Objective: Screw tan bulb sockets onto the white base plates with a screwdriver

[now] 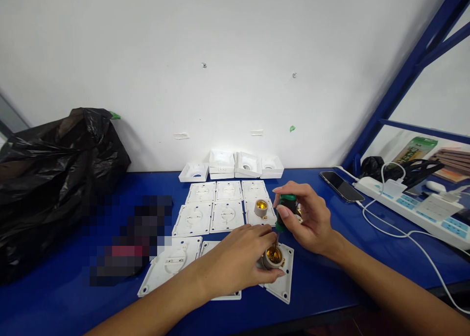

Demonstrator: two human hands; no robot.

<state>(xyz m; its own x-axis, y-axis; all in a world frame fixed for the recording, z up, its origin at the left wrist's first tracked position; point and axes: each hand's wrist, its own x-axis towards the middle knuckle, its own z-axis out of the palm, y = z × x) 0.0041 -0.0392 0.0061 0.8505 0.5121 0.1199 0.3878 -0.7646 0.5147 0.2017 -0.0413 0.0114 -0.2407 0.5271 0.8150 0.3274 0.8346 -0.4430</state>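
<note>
My right hand (308, 216) is closed around a screwdriver (287, 209) with a green and black handle. Its shaft points down into a lamp socket (273, 257) with a brass-coloured inside. That socket sits on a white square plate (284, 282) near the table's front. With fingers and thumb on either side, my left hand (246, 255) grips the socket and partly hides it. A second lamp socket (261, 208) stands on a plate just behind. Small brass parts show partly behind my right hand. More white plates (226, 214) lie in rows to the left.
White square boxes (222, 163) are stacked against the wall. On the right lie a phone (341, 186), a power strip (411, 204) and loose white cables (407, 235) beside a blue metal frame (400, 76). A black plastic bag (62, 179) fills the left side, next to a blurred-out patch.
</note>
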